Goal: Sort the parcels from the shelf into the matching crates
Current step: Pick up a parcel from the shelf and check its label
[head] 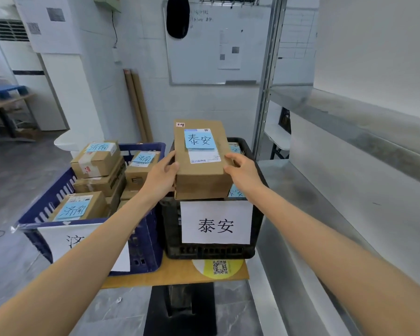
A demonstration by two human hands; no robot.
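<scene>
A brown cardboard parcel (200, 175) with a blue note reading 泰安 sits on top of the black crate (257, 219), whose white front sign also reads 泰安. My left hand (161, 174) grips the parcel's left side. My right hand (243, 172) grips its right side. Other parcels with blue notes show under it inside the black crate. To the left stands a blue crate (150, 238) holding several brown parcels (96, 160) marked 济南, with a partly hidden white sign on its front.
Both crates rest on a small wooden table (180, 275) with a yellow QR sticker. A metal shelf (325, 190) runs along the right side. A whiteboard (216, 44) and cardboard tubes (138, 105) are against the back wall. Grey floor lies to the left.
</scene>
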